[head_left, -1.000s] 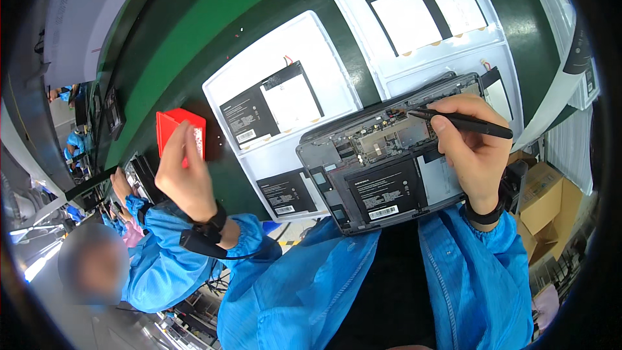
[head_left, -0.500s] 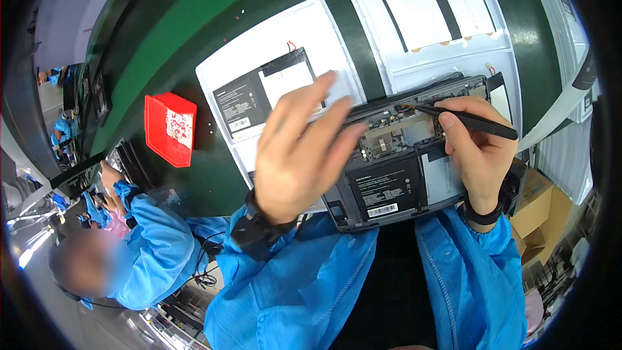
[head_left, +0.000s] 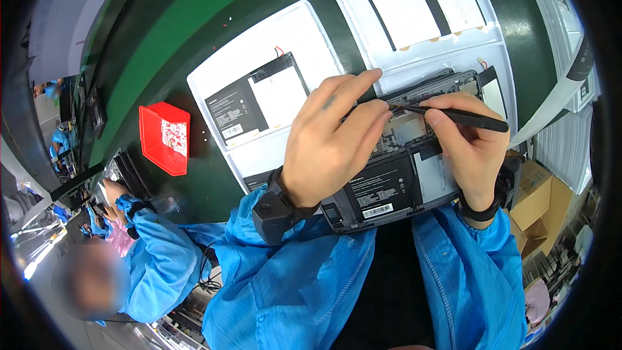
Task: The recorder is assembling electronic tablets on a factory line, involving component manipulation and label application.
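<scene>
An opened tablet-like device (head_left: 389,133) lies in front of me, its circuit board bared along the far side. A black battery pack (head_left: 379,189) with a white label is set in its near half. My right hand (head_left: 472,146) grips black tweezers (head_left: 463,117), whose tip points left at the board's upper edge. Over the left part of the device is my left hand (head_left: 337,136), thumb and forefinger closed together right by the tweezer tip. What they pinch, if anything, is too small to make out. The left hand covers part of the board.
Left of centre, a white tray (head_left: 217,71) holds battery packs (head_left: 243,104); another white tray (head_left: 353,0) stands far right with more. A red bin (head_left: 148,136) of small white-and-red bits sits at left. An open cardboard box (head_left: 538,204) is at right; a co-worker (head_left: 155,259) sits at left.
My left hand has moved right and down onto the board, its fingers drawing together beside the tweezer tip. The right hand with the tweezers has shifted slightly left.
</scene>
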Available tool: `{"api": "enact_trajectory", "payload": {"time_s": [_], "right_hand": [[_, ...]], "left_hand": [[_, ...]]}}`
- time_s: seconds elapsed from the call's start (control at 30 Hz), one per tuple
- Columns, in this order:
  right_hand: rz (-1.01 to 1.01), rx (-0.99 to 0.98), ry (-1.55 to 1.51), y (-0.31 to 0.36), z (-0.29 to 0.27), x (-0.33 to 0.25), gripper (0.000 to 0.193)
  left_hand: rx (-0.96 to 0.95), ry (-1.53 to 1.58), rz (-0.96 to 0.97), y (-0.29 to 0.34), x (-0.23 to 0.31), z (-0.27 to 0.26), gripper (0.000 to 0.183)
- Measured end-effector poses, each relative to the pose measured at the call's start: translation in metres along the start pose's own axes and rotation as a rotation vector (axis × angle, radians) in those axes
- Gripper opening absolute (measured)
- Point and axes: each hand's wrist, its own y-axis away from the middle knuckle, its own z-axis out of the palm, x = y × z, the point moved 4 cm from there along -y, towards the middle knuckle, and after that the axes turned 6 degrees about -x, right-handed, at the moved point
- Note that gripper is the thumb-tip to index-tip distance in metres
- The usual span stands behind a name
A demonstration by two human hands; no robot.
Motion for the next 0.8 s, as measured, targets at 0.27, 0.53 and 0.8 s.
{"api": "enact_trajectory", "payload": {"time_s": [0.27, 0.53, 0.8], "right_hand": [[0.038, 0.037, -0.045, -0.0002, 0.0012, 0.0029, 0.014], [0.025, 0.058, -0.009, -0.0016, 0.0042, 0.0034, 0.014], [0.02, 0.067, 0.003, -0.0015, 0.0035, 0.0059, 0.014]], "left_hand": [[-0.014, 0.035, -0.064, 0.0005, 0.0022, 0.0014, 0.018], [-0.001, 0.038, -0.094, 0.003, 0.0041, 0.0037, 0.017], [0.009, 0.054, -0.144, 0.0041, 0.0057, 0.005, 0.016]]}}
